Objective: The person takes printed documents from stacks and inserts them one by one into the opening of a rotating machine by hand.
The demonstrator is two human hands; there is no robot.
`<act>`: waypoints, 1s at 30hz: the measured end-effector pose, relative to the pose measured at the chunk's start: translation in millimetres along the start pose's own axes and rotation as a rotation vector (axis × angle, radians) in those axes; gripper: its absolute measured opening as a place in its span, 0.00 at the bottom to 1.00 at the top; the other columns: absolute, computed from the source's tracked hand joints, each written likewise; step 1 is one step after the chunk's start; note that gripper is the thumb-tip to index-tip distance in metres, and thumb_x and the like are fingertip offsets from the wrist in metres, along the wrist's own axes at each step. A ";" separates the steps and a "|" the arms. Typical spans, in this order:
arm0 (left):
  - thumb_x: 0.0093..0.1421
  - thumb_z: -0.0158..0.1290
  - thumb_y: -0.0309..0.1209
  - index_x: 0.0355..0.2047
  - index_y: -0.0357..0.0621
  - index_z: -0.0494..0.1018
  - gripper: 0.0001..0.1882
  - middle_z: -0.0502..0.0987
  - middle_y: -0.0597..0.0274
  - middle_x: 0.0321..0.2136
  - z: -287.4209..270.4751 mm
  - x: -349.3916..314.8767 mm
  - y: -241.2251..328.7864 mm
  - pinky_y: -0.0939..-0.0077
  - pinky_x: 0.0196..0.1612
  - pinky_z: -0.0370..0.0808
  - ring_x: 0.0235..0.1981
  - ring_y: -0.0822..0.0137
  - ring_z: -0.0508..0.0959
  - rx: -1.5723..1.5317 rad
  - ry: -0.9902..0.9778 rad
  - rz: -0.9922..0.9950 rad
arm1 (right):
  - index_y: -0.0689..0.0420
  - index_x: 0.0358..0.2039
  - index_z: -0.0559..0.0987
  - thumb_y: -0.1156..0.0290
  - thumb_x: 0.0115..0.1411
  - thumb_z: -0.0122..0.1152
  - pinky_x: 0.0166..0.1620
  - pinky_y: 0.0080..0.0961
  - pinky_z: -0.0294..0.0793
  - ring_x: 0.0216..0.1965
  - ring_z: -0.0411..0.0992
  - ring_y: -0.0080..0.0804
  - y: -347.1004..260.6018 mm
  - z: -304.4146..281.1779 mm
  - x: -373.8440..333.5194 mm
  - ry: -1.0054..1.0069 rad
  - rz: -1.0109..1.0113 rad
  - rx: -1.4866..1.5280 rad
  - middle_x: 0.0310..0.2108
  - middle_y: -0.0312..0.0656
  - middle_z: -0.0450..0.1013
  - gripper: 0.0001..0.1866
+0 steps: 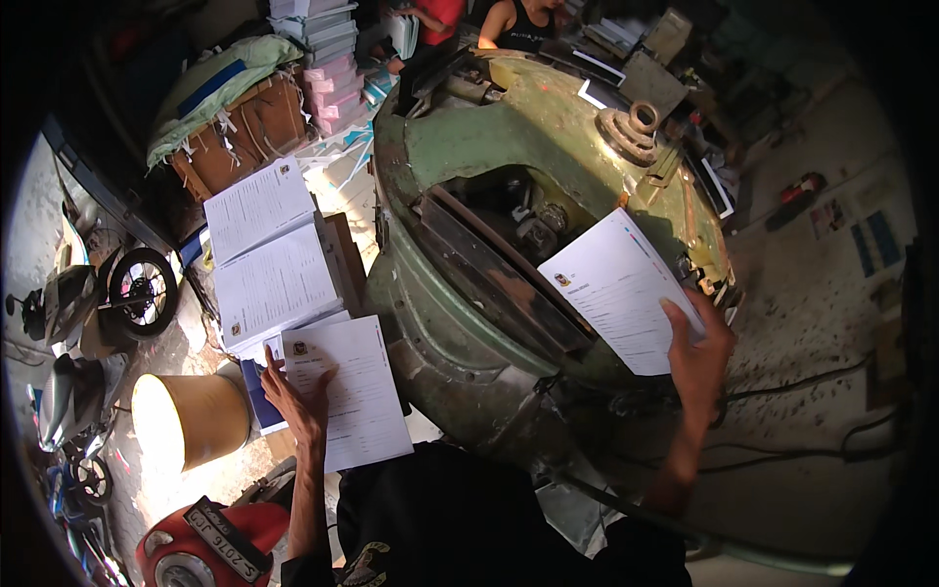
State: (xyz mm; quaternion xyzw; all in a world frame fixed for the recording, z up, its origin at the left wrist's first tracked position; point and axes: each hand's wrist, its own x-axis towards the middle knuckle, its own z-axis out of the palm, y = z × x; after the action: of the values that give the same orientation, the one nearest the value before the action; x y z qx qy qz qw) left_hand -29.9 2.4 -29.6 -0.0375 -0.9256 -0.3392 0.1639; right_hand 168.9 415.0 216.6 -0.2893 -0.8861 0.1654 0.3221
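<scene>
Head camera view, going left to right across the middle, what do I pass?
Parked motorbike's black wheel → stacks of white printed sheets → left hand on a white printed sheet → green, worn metal machine → white printed sheet held by right hand.

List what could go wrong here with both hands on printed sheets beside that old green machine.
1. The right hand holds a white printed sheet over the worn green metal machine; it could slip into the dark open cavity.
2. The left hand rests on another white printed sheet overhanging its support; it might slide off.
3. The tall paper stacks look uneven and could topple.
</scene>
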 end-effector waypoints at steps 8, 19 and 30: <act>0.43 0.73 0.34 0.67 0.51 0.57 0.53 0.68 0.52 0.47 6.0 1.9 -7.5 0.49 0.53 0.64 0.49 0.51 0.71 -0.063 -0.014 -0.056 | 0.63 0.42 0.80 0.71 0.59 0.67 0.43 0.39 0.74 0.39 0.77 0.50 11.2 31.4 5.5 -0.047 -0.078 0.009 0.36 0.54 0.78 0.13; 0.45 0.72 0.37 0.59 0.46 0.64 0.43 0.68 0.50 0.51 13.5 4.6 -18.5 0.51 0.55 0.66 0.53 0.47 0.71 -0.094 0.001 -0.011 | 0.64 0.35 0.77 0.76 0.59 0.64 0.37 0.38 0.73 0.33 0.77 0.50 33.6 61.7 1.3 -0.181 -0.006 0.131 0.30 0.53 0.77 0.06; 0.48 0.70 0.37 0.56 0.43 0.67 0.37 0.69 0.48 0.49 9.4 5.2 -11.9 0.51 0.54 0.69 0.53 0.45 0.70 -0.073 0.010 0.062 | 0.62 0.36 0.78 0.71 0.58 0.67 0.36 0.43 0.72 0.32 0.75 0.57 76.0 45.1 -12.7 -0.221 0.001 -0.132 0.31 0.54 0.77 0.09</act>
State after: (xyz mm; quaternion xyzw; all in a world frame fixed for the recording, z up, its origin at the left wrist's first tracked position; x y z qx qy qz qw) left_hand -39.6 -0.9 -42.0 -0.0707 -0.9101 -0.3679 0.1773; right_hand 177.7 461.5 140.9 -0.2904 -0.9250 0.1379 0.2025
